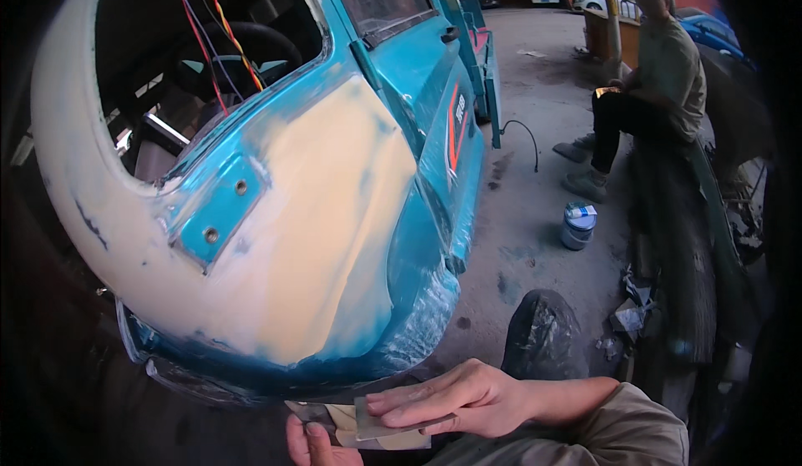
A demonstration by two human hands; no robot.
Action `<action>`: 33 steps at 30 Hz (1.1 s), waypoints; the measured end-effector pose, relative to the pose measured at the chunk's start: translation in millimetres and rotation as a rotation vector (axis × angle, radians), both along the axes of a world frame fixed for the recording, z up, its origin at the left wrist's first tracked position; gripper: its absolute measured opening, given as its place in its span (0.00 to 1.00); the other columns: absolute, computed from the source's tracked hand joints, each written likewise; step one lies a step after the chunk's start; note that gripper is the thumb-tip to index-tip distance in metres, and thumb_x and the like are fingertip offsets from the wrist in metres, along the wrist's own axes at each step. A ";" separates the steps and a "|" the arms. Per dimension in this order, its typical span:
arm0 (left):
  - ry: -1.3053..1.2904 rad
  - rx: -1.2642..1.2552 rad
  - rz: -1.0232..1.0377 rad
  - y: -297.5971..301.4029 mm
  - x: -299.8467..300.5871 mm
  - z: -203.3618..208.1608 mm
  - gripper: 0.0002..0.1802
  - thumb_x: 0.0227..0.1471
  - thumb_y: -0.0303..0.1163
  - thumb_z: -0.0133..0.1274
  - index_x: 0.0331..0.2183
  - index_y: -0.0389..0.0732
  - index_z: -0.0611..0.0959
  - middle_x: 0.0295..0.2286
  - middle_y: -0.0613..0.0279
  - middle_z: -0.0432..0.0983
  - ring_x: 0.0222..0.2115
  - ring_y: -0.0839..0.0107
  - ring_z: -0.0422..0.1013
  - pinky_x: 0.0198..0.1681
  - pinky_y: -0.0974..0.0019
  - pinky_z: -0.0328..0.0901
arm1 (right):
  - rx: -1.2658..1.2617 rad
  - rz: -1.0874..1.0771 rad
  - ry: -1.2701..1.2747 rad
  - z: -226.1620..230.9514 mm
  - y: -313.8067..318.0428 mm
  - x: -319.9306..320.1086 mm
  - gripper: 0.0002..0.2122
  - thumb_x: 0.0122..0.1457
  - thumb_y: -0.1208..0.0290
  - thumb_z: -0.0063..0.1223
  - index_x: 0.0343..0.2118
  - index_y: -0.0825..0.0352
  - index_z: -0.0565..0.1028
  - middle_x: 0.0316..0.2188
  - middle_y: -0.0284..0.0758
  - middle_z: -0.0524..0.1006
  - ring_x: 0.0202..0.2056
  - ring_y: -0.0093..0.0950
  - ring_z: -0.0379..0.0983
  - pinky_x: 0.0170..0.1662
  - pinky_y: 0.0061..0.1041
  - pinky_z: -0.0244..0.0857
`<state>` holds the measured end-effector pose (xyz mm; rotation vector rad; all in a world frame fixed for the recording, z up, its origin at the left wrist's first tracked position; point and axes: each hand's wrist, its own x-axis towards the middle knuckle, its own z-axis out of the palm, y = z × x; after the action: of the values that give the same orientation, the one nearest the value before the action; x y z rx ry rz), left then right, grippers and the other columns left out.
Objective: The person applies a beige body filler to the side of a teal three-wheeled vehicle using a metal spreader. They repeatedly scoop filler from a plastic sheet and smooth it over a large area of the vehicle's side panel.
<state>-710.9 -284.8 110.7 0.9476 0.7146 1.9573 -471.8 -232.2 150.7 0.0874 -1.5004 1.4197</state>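
Note:
Below the truck cab's front corner, my right hand (476, 399) grips a flat grey spreader (366, 424), fingers stretched along its top. My left hand (322, 449) pinches a thin metal putty knife (311, 411) at the lower edge of the view. The two blades overlap, with beige filler (344, 418) smeared on them. Ahead stands the teal truck cab (430, 144), apart from both hands. A broad beige filler patch (326, 207) covers its corner panel, with whitish sanded areas around it. Part of the left hand is cut off by the frame.
A lidded bucket (577, 228) with a tube (581, 211) on top stands on the ground at right. Beyond it sits a person (672, 73). My dark knee (545, 336) is beside the cab. Scraps (631, 316) lie near a long dark log-like shape (677, 257). Coloured wires (219, 15) hang in the windscreen opening.

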 end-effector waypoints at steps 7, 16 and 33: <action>-0.193 -0.011 0.211 4.3 53.4 19.2 0.21 0.60 0.22 0.55 0.54 0.28 0.74 0.54 0.39 0.71 0.53 0.51 0.71 0.56 0.47 0.68 | 0.047 -0.168 -0.562 -21.6 58.9 93.6 0.15 0.67 0.77 0.52 0.56 0.67 0.77 0.55 0.42 0.78 0.60 0.38 0.71 0.63 0.38 0.65; 0.252 0.177 0.761 24.8 52.2 -14.2 0.25 0.52 0.17 0.64 0.51 0.29 0.76 0.51 0.38 0.72 0.49 0.49 0.74 0.55 0.52 0.71 | -0.269 -1.160 0.013 29.9 175.6 74.2 0.15 0.65 0.75 0.46 0.52 0.71 0.76 0.32 0.36 0.80 0.30 0.21 0.75 0.34 0.23 0.69; 0.142 0.178 0.576 -18.6 -63.8 -60.3 0.24 0.56 0.18 0.61 0.53 0.29 0.74 0.54 0.37 0.69 0.52 0.47 0.72 0.57 0.50 0.70 | 0.003 -1.572 -0.088 41.9 184.0 -16.4 0.18 0.64 0.76 0.44 0.55 0.66 0.78 0.40 0.42 0.81 0.40 0.29 0.78 0.44 0.25 0.69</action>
<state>-774.6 -303.4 50.4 1.0790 0.9882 2.5045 -488.2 -48.3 192.7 -0.9560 -1.0622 0.1199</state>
